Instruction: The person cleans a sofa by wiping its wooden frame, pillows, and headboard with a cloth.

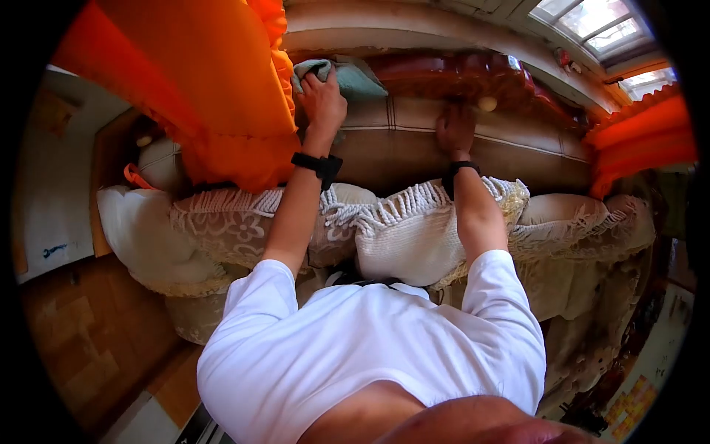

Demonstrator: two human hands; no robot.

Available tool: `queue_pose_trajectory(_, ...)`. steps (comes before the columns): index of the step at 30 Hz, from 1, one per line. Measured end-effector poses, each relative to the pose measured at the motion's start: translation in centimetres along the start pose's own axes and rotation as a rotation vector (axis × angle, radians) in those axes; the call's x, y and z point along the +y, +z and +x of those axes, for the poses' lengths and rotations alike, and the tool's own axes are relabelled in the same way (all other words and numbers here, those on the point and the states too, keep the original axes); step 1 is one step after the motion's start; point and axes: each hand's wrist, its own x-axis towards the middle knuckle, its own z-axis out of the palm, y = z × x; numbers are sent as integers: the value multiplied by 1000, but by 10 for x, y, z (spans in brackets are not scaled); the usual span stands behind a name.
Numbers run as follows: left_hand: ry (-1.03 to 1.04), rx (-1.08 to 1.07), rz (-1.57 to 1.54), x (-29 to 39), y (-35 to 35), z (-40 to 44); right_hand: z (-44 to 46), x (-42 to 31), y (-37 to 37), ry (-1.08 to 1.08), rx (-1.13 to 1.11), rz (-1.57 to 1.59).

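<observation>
My left hand (323,102) is closed on a grey-green cloth (361,81), bunched at the fingers with its loose part spread to the right. The cloth lies against the carved, glossy red-brown wooden trim (444,72) on top of a sofa back. My right hand (455,132) rests on the brown padded sofa back (399,148), its shadowed fingers stretched toward the trim and apparently holding nothing. Beside those fingers is a round pale knob (487,103). Both wrists wear black bands.
Orange curtains hang at the left (214,96) and right (643,137). Fringed, patterned covers (229,222) and a white woven cover (407,244) lie over the sofa in front of me. A window (595,26) is at the upper right, and wooden flooring (81,325) shows at lower left.
</observation>
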Motion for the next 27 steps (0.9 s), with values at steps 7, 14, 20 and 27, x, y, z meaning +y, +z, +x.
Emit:
queue_pose_trajectory(7,163,-148,-288,33,14,-5,-4,-3,0,15,8,-28)
queue_pose_trajectory(14,354,-62,-397,129,13,2,-5,8,3,17,-96,22)
queue_pose_trajectory(20,649,28,-519,206,35,-6,3,-12,-7,27,-63,104)
queue_pose_trajectory(27,754,299,-609,213,66,1,-12,16,16,-23,-224,-316)
